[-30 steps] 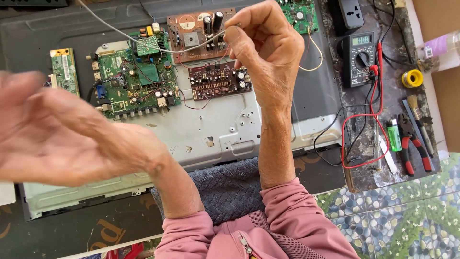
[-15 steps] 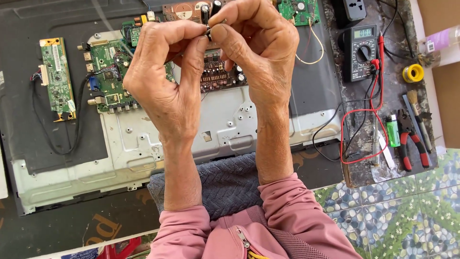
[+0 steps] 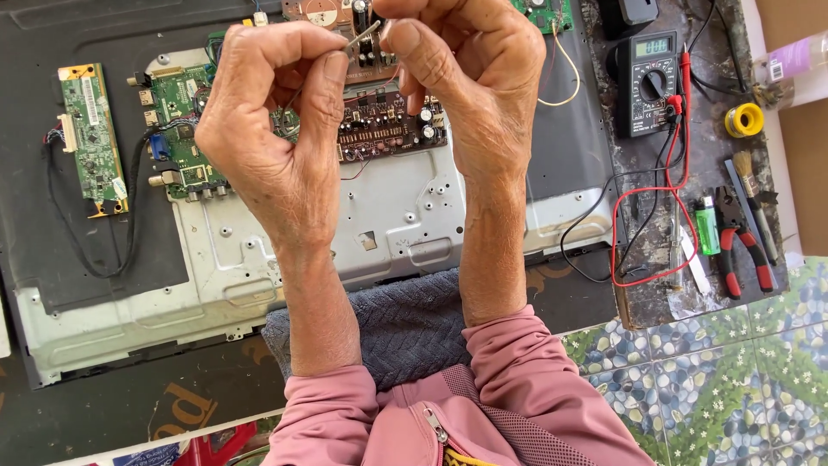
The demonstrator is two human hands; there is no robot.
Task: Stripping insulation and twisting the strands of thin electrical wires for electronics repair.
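Both hands were raised above the opened back of a flat-panel set; the left hand [image 3: 272,129] was curled, its thumb and forefinger pinching one end of a thin, pale grey length of wire or solder [image 3: 362,38]; the right hand [image 3: 470,82] pinched the other end between thumb and forefinger, the remaining fingers folded in.

Judged risks: the strand was fine and held only at the fingertips, so a small slip could have dropped it onto the brown circuit board with dark capacitors [image 3: 384,125] directly beneath, where a loose conductor might have bridged contacts; pulling the ends apart too hard could have snapped or kinked it; whether the set was powered could not be told.

The strand appeared short, straight, dull metallic and taut between the two pinches, held in the air near the top of the view; its exact material could not be told.

Nearby lay a green main circuit board [image 3: 177,129], a narrow green strip board [image 3: 93,138], the silver metal chassis plate [image 3: 379,233], a black digital multimeter with red leads [image 3: 651,82], a yellow reel [image 3: 743,120] and red-handled pliers [image 3: 742,246].
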